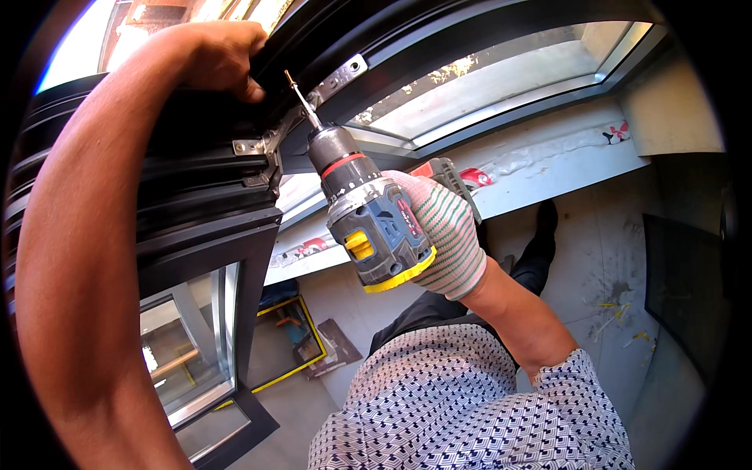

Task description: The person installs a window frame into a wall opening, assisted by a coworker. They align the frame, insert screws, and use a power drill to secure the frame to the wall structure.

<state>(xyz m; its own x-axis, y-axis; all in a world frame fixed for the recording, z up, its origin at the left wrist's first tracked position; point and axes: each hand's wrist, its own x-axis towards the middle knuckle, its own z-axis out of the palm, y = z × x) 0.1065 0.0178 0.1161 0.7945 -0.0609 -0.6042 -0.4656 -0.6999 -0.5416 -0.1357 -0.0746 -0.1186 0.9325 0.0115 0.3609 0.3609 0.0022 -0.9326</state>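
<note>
My right hand, in a striped knitted glove, grips a blue, grey and yellow cordless drill. Its long bit points up and away, with the gold-coloured tip close to the dark window frame and a metal hinge bracket. I cannot tell whether the tip touches anything. At the upper left my bare left hand is closed on the edge of the black window sash, thumb bent down; some fingers are hidden. Between sash and frame runs a metal hinge arm.
Below the window runs a white sill with crumpled plastic film. A yellow-edged dark panel is on the floor at lower left. Yellow scraps litter the floor at right, near a dark screen panel by the wall.
</note>
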